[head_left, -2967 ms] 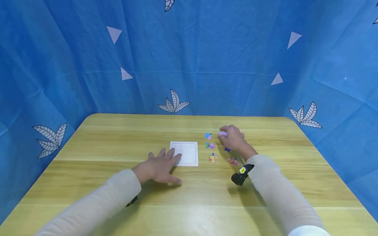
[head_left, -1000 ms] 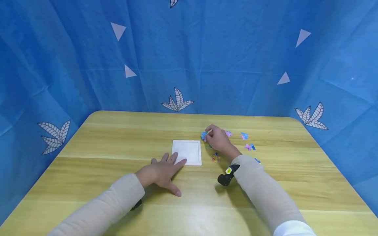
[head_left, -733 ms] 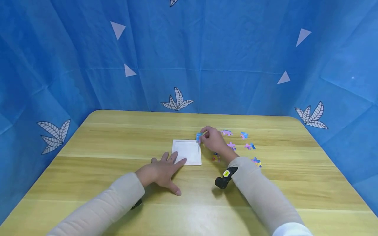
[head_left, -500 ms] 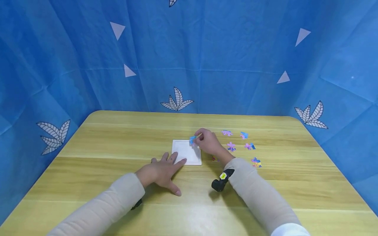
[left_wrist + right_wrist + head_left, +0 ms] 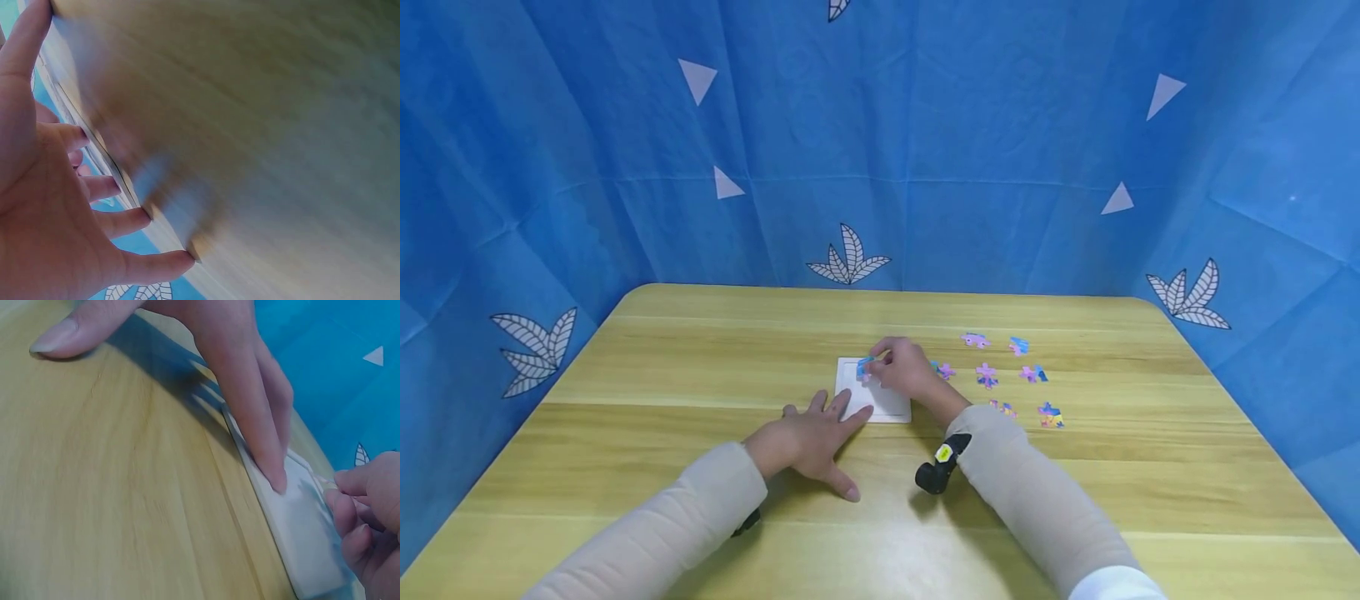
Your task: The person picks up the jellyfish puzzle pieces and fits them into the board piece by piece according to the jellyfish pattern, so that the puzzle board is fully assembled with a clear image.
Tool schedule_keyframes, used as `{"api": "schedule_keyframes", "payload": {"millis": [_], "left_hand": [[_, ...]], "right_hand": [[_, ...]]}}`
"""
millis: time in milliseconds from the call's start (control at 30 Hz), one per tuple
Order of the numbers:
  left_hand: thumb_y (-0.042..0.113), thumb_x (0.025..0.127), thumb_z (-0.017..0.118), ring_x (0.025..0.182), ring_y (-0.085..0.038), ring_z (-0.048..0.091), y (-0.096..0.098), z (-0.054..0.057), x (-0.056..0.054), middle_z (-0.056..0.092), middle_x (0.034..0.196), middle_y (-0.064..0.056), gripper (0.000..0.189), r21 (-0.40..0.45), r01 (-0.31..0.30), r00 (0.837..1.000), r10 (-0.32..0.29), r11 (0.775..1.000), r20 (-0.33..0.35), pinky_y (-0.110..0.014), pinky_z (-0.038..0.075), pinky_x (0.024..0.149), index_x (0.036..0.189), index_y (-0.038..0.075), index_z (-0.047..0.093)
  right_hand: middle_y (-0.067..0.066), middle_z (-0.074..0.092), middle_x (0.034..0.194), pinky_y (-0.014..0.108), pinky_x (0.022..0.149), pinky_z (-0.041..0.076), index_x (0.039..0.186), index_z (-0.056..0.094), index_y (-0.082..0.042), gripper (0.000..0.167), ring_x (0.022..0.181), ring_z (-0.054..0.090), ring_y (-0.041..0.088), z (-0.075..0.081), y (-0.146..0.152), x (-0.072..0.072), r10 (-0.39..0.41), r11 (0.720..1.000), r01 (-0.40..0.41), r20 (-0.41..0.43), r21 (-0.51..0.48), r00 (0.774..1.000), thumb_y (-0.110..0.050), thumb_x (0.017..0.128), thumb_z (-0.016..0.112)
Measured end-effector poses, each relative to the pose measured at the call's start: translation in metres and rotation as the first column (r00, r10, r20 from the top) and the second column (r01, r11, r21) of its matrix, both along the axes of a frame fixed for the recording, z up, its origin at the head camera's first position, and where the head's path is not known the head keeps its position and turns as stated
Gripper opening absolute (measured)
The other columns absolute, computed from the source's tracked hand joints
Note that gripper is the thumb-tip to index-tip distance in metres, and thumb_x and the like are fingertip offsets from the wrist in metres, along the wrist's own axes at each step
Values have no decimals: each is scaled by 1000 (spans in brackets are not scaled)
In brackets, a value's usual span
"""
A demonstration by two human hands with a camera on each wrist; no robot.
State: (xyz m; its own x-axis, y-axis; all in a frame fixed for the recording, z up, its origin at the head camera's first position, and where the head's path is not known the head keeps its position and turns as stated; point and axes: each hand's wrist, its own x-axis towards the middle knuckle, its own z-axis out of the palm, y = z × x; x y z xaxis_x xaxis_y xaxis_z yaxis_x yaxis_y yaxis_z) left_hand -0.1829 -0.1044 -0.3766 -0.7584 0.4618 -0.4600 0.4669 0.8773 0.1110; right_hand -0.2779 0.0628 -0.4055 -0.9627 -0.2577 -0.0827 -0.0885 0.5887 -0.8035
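Note:
In the head view my right hand (image 5: pixel 904 367) pinches a blue-and-pink jigsaw piece (image 5: pixel 864 369) between thumb and fingertips. The piece is over the upper left part of a square white puzzle tray (image 5: pixel 891 407), close to its inner frame line. Whether it touches the tray I cannot tell. My left hand (image 5: pixel 808 437) lies spread, with fingertips on the tray's near left corner and the thumb out on the table. In the right wrist view, fingers of the left hand (image 5: pixel 240 375) press on the tray (image 5: pixel 300 531), while the right hand (image 5: pixel 378 519) is at its far side.
Several loose jigsaw pieces lie spread on the wooden table (image 5: pixel 715 350) right of the tray, among them a pink one with eyes (image 5: pixel 975 340) and a blue-yellow one (image 5: pixel 1051 414). My right forearm passes close to them. A blue curtain (image 5: pixel 1000 125) hangs behind the table.
From among the loose pieces, my right hand has moved left and now has the blue-and-pink jigsaw piece over the tray. My left hand has stayed nearly still at the tray's corner.

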Motion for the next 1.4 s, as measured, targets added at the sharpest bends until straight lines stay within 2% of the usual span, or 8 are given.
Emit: {"api": "schedule_keyframes", "payload": {"millis": [333, 900, 1000, 1167, 1400], "left_hand": [[76, 64, 64, 141, -45, 11, 0, 0, 0, 6, 159, -13, 113, -15, 0, 1000, 0, 1000, -4, -73, 25, 96, 152, 28, 13], [76, 64, 63, 140, -46, 11, 1, -2, -1, 4, 158, -14, 113, -17, 9, 1000, -9, 1000, -5, -73, 25, 96, 153, 28, 12], [75, 64, 64, 140, -46, 12, 1, -2, -1, 4, 158, -14, 113, -16, 9, 1000, -10, 1000, -5, -73, 25, 96, 153, 27, 12], [75, 64, 65, 140, -47, 11, 2, -1, -1, 5, 158, -15, 113, -8, 8, 1000, -8, 1000, -4, -73, 25, 96, 152, 27, 13], [74, 64, 65, 140, -47, 12, 1, -1, 0, 5, 158, -15, 113, -2, 0, 1000, 0, 1000, -4, -72, 25, 97, 152, 27, 14]], "right_hand": [[13, 66, 88, 25, 57, 53, 110, 63, 1, 29, 63, 63, 15, -6, -15, 1, 11, 999, -10, 24, -49, 1000, -14, 87, 68], [5, 68, 80, 25, 57, 51, 108, 62, -3, 26, 62, 65, 13, -5, -21, 0, -9, 1000, 8, 33, 7, 999, -17, 87, 67], [5, 69, 77, 25, 57, 52, 114, 59, -2, 33, 62, 65, 13, -4, -22, -1, -22, 1000, 22, 64, -3, 998, -16, 86, 69], [7, 67, 73, 25, 56, 53, 129, 48, -1, 53, 61, 63, 15, -4, -22, -5, -63, 997, 68, 126, -32, 990, -15, 84, 71], [9, 66, 70, 25, 52, 53, 134, 43, -2, 63, 54, 60, 13, -1, -25, -9, -93, 995, 99, 191, -22, 977, -14, 81, 74]]}}
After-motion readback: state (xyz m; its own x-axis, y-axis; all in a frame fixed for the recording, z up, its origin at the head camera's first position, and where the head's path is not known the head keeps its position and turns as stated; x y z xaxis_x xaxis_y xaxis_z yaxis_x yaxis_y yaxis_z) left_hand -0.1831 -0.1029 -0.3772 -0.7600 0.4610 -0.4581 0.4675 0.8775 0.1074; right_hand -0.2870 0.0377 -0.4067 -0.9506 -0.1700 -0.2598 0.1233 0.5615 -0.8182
